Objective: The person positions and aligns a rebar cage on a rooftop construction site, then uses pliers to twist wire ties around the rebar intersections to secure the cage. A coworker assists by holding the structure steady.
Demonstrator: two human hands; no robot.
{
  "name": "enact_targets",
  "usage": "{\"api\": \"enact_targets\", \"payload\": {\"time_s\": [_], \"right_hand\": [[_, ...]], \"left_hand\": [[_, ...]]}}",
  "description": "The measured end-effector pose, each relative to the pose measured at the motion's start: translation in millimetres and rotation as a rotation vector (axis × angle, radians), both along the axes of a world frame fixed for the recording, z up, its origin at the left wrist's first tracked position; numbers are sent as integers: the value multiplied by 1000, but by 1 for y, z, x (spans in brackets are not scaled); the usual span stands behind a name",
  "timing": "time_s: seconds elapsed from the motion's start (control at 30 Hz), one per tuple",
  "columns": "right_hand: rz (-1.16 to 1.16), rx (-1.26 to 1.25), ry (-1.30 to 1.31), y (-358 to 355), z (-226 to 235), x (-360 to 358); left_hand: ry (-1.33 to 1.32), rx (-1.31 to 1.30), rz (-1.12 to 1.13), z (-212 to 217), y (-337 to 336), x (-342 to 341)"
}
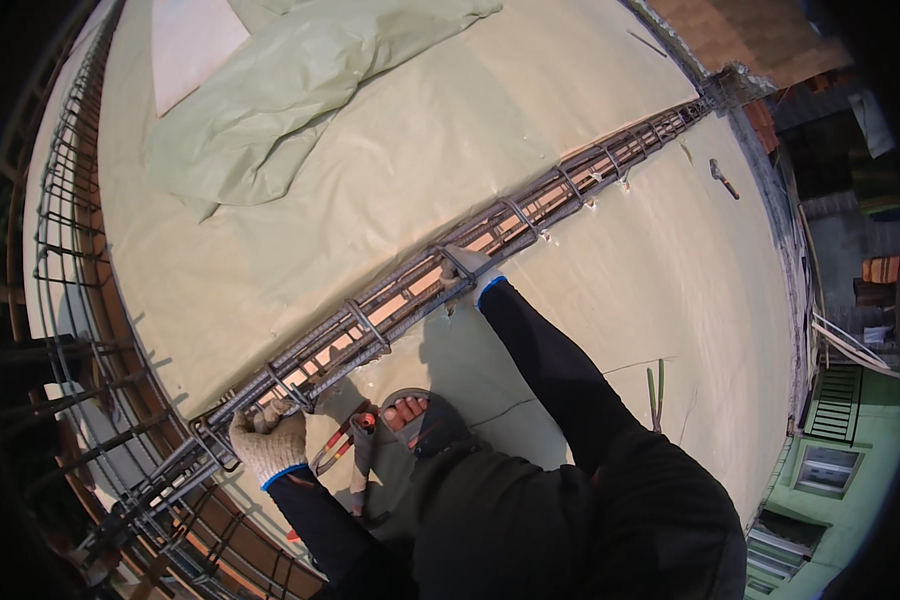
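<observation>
left hand [267, 443] on rebar cage [400, 300], right hand [467, 265] too

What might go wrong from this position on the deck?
Both gloved hands, left hand and right hand, grip the rebar cage; a bar shifting might pinch fingers. The foot wears an open sandal beside the pliers and steel, so toes look exposed. The deck edge lies close behind, a possible fall hazard.

Hazy sun, perhaps; warped, dark rim.
</observation>
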State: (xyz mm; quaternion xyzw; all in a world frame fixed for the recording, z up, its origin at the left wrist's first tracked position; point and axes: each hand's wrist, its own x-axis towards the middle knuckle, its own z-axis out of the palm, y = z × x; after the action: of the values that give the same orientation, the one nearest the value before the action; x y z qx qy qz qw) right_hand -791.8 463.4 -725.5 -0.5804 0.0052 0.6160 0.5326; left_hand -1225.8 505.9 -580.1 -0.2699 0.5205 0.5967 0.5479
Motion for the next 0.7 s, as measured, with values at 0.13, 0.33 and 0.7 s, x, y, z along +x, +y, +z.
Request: {"api": "enact_targets", "payload": {"time_s": [0.13, 0.33, 0.7], "right_hand": [[-184, -18, -203, 12, -3, -30], [-432, 56, -318, 20, -6, 41], [-163, -5, -81, -1, -10, -27]], "left_hand": [[11, 4, 25, 9, -1, -4], [-29, 11, 27, 8, -1, -5], [-27, 35, 33, -1, -2, -11]]}}
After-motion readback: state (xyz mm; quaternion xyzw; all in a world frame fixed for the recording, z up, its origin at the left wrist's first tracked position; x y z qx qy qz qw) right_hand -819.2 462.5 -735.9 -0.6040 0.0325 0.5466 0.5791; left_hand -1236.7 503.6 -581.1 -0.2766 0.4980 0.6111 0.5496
